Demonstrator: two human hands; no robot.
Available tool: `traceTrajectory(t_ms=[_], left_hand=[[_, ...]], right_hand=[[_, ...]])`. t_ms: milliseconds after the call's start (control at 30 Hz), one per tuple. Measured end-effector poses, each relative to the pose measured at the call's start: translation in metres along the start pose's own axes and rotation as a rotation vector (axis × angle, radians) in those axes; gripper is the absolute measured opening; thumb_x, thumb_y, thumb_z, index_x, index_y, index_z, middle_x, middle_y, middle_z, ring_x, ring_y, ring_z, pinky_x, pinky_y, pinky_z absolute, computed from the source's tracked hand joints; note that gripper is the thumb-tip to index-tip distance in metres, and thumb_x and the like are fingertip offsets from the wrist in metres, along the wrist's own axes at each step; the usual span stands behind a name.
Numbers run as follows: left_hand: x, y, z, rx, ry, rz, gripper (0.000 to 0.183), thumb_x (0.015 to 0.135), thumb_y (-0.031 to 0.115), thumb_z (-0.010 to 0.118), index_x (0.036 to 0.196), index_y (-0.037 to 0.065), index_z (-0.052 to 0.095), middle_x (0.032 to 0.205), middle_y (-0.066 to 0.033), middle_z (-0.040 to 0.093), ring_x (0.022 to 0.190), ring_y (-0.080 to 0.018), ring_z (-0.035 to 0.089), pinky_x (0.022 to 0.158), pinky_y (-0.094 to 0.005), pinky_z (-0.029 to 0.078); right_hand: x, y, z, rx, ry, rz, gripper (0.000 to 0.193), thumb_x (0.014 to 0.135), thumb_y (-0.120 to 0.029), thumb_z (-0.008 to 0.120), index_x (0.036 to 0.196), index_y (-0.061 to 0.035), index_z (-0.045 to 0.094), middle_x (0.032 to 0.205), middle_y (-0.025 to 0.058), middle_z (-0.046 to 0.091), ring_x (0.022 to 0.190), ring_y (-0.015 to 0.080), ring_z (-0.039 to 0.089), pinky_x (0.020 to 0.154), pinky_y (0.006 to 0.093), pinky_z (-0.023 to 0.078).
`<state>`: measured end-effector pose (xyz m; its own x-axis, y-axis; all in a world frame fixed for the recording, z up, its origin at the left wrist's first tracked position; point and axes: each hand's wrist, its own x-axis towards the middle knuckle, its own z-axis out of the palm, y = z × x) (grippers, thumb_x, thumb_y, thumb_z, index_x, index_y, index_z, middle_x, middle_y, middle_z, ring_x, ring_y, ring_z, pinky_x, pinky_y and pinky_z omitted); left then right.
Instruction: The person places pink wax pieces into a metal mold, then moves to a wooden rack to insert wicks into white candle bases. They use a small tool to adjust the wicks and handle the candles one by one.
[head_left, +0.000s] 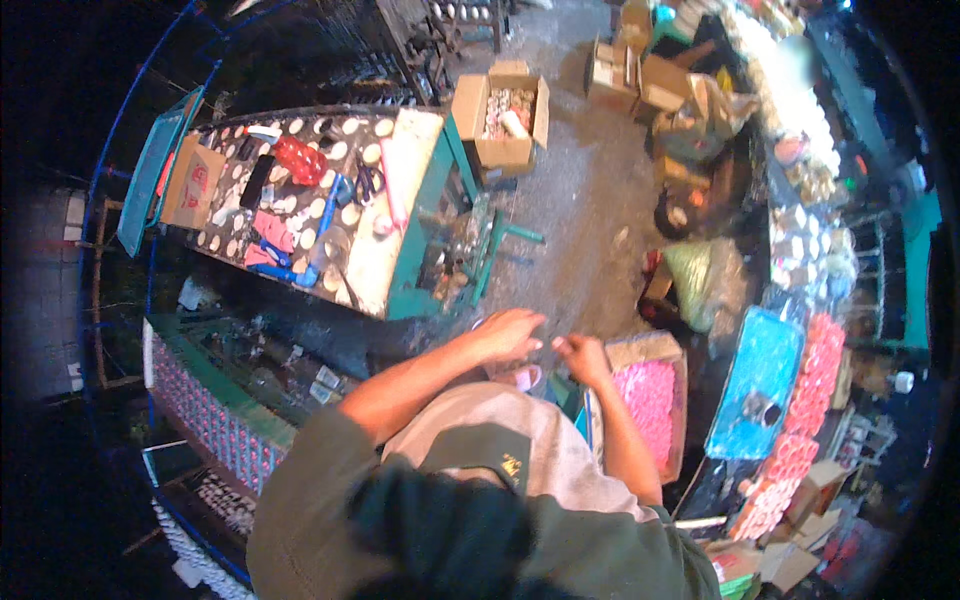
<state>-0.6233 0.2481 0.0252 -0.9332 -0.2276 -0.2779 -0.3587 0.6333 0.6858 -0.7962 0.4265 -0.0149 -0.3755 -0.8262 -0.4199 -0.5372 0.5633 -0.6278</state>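
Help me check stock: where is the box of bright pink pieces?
In the head view, the box of bright pink pieces sits right of centre, between the right forearm and the blue tray.

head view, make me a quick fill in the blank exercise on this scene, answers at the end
1. Of the left hand and the right hand, the ____ one is nearer the cardboard box of pink pieces.
2. The rectangular tray beside the pink packs is coloured ____.
3. The red bottle is on the table to the person's ____.

Missing words: right; blue; left.
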Motion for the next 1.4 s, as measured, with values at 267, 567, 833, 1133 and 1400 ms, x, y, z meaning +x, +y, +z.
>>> traceTrajectory(t_ms=[267, 567, 833, 1133, 1400], left_hand=[[-0.083, -0.019, -0.104, -0.089, 0.362, -0.159, 0.052, 0.092, 0.024, 0.074, 0.135, -0.002, 0.061, 0.136, -0.0244, 0.065, 0.124, -0.0422, 0.063, 0.107, -0.0485, 0.051], [-0.040, -0.034, -0.147, -0.122, 0.442, -0.153, 0.050, 0.093, 0.024, 0.074, 0.133, -0.004, 0.063, 0.134, -0.0259, 0.066, 0.123, -0.0438, 0.063, 0.106, -0.0484, 0.051], [0.083, -0.023, -0.200, -0.164, 0.516, -0.296, 0.052, 0.094, 0.027, 0.073, 0.135, -0.003, 0.062, 0.136, -0.0264, 0.064, 0.124, -0.0440, 0.063, 0.107, -0.0482, 0.051], [0.283, -0.079, -0.215, -0.064, 0.190, -0.505, 0.061, 0.093, 0.030, 0.073, 0.143, -0.001, 0.058, 0.141, -0.0275, 0.062, 0.128, -0.0445, 0.061, 0.109, -0.0492, 0.050], [0.354, -0.142, -0.235, -0.062, 0.129, -0.785, 0.044, 0.093, 0.032, 0.072, 0.126, 0.002, 0.069, 0.120, -0.0282, 0.071, 0.116, -0.0477, 0.066, 0.098, -0.0542, 0.054]], right_hand=[[0.071, -0.045, 0.037, -0.241, -0.400, -0.186, 0.055, 0.093, -0.050, 0.073, 0.129, -0.0086, 0.072, 0.114, 0.0258, 0.074, 0.108, 0.0441, 0.070, 0.095, 0.0517, 0.054], [0.156, 0.063, -0.032, -0.052, -0.152, 0.237, 0.051, 0.092, -0.052, 0.075, 0.116, -0.0072, 0.078, 0.110, 0.0236, 0.076, 0.106, 0.0392, 0.074, 0.094, 0.0459, 0.056], [0.271, 0.334, -0.120, -1.009, -0.719, -0.258, 0.035, 0.089, -0.044, 0.061, 0.087, -0.0139, 0.079, 0.084, 0.0106, 0.078, 0.080, 0.0350, 0.076, 0.062, 0.0471, 0.056], [0.432, 0.205, -0.245, 0.021, -0.144, 0.369, 0.032, 0.091, -0.035, 0.078, 0.092, -0.0033, 0.079, 0.093, 0.0149, 0.078, 0.084, 0.0249, 0.075, 0.075, 0.0407, 0.057], [0.632, 0.090, -0.302, -0.021, -0.250, 0.051, 0.036, 0.093, -0.039, 0.077, 0.110, -0.0066, 0.078, 0.111, 0.0158, 0.078, 0.100, 0.0310, 0.076, 0.080, 0.0428, 0.059]])
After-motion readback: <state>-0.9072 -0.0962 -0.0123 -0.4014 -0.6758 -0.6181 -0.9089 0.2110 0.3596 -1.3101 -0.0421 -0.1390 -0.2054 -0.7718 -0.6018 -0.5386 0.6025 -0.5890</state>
